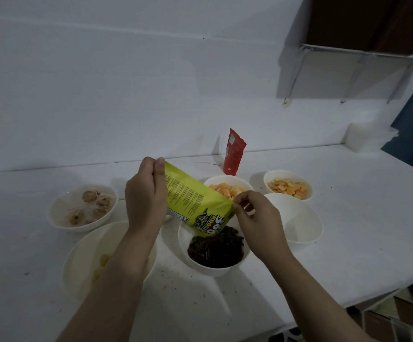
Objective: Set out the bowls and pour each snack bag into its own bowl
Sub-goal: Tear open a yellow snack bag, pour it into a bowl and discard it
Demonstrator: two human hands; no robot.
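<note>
A dim room with a plain white wall behind a white table (pixel 348 218), its top speckled with dark crumbs; a wire shelf (pixel 348 53) hangs at two o'clock and patterned floor tiles show at five o'clock.

At nine o'clock sits a bowl of pale clustered snacks (pixel 83 208), and below it, at eight o'clock, a larger bowl (pixel 84 255) with a few yellowish pieces, partly hidden by the forearm. The left hand (pixel 145 196) pinches the sealed bottom end of the yellow-green bag (pixel 195 198) and lifts it high, so the bag slopes mouth-down. Under that mouth stands the bowl of dark snack sticks (pixel 215 248), already well filled, likely why the bag looks flat. The right hand (pixel 257 218) has its grip narrow, fingertips nipping the bag's lower corner, probably to steer the opening over the bowl.

Behind, at twelve o'clock, a red bag (pixel 233 151) stands upright near the wall. Two bowls of orange pieces (pixel 227 187) (pixel 288 185) follow, then an empty bowl (pixel 296 218) at three o'clock, seemingly awaiting the red bag.
</note>
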